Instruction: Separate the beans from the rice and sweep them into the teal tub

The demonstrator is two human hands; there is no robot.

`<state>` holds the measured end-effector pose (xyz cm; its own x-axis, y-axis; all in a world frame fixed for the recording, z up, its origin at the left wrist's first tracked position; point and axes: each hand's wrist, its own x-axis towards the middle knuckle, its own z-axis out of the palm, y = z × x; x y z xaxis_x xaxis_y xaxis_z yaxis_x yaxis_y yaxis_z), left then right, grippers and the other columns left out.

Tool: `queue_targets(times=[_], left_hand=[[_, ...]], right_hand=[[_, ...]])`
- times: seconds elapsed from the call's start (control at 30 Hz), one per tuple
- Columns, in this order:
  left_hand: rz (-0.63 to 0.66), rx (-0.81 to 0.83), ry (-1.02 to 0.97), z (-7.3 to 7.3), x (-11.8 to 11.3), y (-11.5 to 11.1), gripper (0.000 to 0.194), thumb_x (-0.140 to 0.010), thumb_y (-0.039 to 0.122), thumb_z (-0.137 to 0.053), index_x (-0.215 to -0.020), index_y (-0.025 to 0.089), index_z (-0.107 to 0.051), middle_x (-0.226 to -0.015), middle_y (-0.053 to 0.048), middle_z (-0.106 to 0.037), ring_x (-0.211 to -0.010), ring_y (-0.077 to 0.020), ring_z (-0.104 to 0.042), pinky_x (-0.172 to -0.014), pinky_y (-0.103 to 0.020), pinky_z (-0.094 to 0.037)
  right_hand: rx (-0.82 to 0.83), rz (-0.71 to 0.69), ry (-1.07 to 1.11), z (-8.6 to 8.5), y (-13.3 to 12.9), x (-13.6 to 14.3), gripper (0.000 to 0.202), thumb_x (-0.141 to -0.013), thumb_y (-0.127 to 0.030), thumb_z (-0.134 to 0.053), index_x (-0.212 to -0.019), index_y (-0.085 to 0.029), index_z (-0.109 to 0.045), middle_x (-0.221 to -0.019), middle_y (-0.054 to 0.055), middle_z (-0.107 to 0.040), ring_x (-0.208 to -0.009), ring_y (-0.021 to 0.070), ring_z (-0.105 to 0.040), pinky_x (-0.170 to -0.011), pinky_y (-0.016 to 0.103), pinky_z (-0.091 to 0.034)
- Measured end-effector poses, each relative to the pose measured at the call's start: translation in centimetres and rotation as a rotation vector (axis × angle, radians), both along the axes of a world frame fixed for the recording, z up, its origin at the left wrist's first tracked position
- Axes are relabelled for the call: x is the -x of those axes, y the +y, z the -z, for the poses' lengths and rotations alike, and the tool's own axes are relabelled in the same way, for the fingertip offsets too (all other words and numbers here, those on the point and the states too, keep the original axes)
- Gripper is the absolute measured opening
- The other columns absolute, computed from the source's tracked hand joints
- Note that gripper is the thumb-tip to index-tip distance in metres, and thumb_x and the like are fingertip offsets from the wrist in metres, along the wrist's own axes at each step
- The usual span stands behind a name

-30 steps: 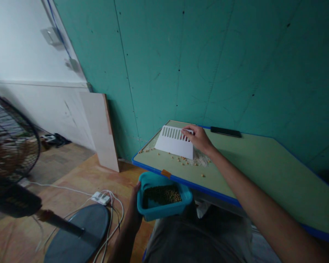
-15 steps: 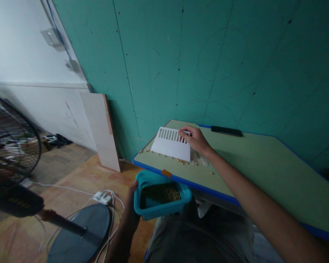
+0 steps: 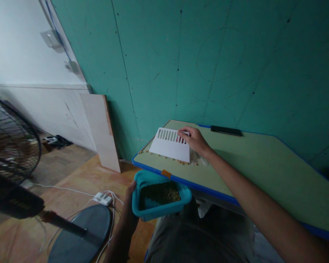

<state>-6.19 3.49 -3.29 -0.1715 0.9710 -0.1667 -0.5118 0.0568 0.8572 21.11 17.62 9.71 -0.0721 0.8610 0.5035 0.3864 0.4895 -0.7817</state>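
Observation:
My right hand (image 3: 190,138) pinches the upper right corner of a white slotted scraper (image 3: 168,149), which leans with its lower edge on the table. Yellow beans or kernels (image 3: 183,162) lie along that edge, and a pale grainy heap (image 3: 200,159) sits just right of it, partly behind my wrist. Below the table's front edge, my left hand (image 3: 131,199) grips the left side of a teal plastic tub (image 3: 161,211). Inside the tub are small dark green grains (image 3: 156,193) with yellowish ones (image 3: 172,193) to the right.
The pale green table (image 3: 263,168) has a blue edge and stands against a green wall (image 3: 159,65). A black flat object (image 3: 226,130) rests at its back edge. On the floor to the left are a fan (image 3: 13,146), a power strip (image 3: 102,199) with cables, and a leaning board (image 3: 101,131).
The scraper has shifted slightly left and toward me with my right hand. A lone kernel near my right forearm no longer shows. The tub stays almost in place.

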Motion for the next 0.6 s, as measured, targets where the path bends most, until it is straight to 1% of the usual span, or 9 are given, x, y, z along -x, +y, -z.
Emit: queue_targets(times=[0.07, 0.13, 0.2, 0.3, 0.43, 0.5, 0.6], left_hand=[[-0.040, 0.004, -0.001, -0.01, 0.08, -0.14, 0.025, -0.074, 0.039, -0.080, -0.092, 0.020, -0.078, -0.085, 0.000, -0.083, -0.109, -0.0294, -0.073, -0.100, -0.035, -0.053], [-0.079, 0.017, -0.009, -0.03, 0.09, -0.21, 0.023, -0.074, 0.036, -0.081, -0.092, 0.022, -0.078, -0.083, 0.002, -0.082, -0.109, -0.0278, -0.073, -0.100, -0.032, -0.052], [-0.068, 0.033, -0.023, -0.10, 0.02, -0.15, 0.026, -0.074, 0.041, -0.081, -0.090, 0.021, -0.078, -0.082, 0.001, -0.082, -0.110, -0.0286, -0.072, -0.100, -0.033, -0.052], [-0.002, 0.032, -0.037, -0.22, -0.17, 0.01, 0.033, -0.073, 0.049, -0.081, -0.087, 0.019, -0.077, -0.081, -0.002, -0.082, -0.109, -0.0317, -0.073, -0.101, -0.038, -0.053], [0.046, 0.027, -0.052, -0.12, -0.29, 0.02, 0.039, -0.074, 0.053, -0.080, -0.093, 0.018, -0.078, -0.087, -0.003, -0.083, -0.105, -0.0313, -0.075, -0.100, -0.039, -0.054], [0.049, 0.029, -0.060, 0.01, -0.26, -0.03, 0.039, -0.074, 0.052, -0.080, -0.094, 0.019, -0.078, -0.086, -0.002, -0.083, -0.104, -0.0304, -0.075, -0.099, -0.038, -0.054], [0.021, 0.023, -0.064, 0.17, -0.17, -0.04, 0.041, -0.069, 0.053, -0.083, -0.091, 0.019, -0.078, -0.080, -0.001, -0.082, -0.101, -0.0308, -0.076, -0.097, -0.039, -0.055]], right_hand=[[0.004, -0.002, 0.000, -0.09, -0.10, 0.05, 0.020, -0.086, -0.040, -0.066, -0.087, -0.020, -0.070, -0.082, 0.006, -0.071, -0.069, 0.0187, -0.062, -0.063, 0.034, -0.047], [0.009, -0.007, 0.000, -0.13, -0.17, 0.09, 0.021, -0.086, -0.040, -0.066, -0.087, -0.020, -0.070, -0.081, 0.006, -0.070, -0.069, 0.0186, -0.062, -0.063, 0.033, -0.047], [0.013, -0.012, 0.003, -0.14, -0.22, 0.13, 0.023, -0.086, -0.042, -0.066, -0.087, -0.020, -0.070, -0.080, 0.005, -0.070, -0.069, 0.0189, -0.062, -0.063, 0.033, -0.047], [0.010, -0.017, 0.003, -0.07, -0.28, 0.21, 0.024, -0.085, -0.043, -0.066, -0.087, -0.020, -0.070, -0.080, 0.005, -0.071, -0.071, 0.0194, -0.063, -0.065, 0.033, -0.047], [0.004, -0.016, -0.005, 0.07, -0.36, 0.32, 0.025, -0.086, -0.043, -0.066, -0.088, -0.019, -0.071, -0.082, 0.006, -0.071, -0.072, 0.0191, -0.064, -0.065, 0.032, -0.047], [0.004, -0.019, -0.006, 0.13, -0.38, 0.39, 0.026, -0.086, -0.043, -0.066, -0.089, -0.018, -0.071, -0.081, 0.006, -0.071, -0.071, 0.0190, -0.064, -0.065, 0.032, -0.046], [-0.003, -0.034, -0.002, 0.18, -0.38, 0.55, 0.026, -0.086, -0.044, -0.067, -0.087, -0.018, -0.071, -0.079, 0.005, -0.070, -0.069, 0.0185, -0.063, -0.063, 0.031, -0.046]])
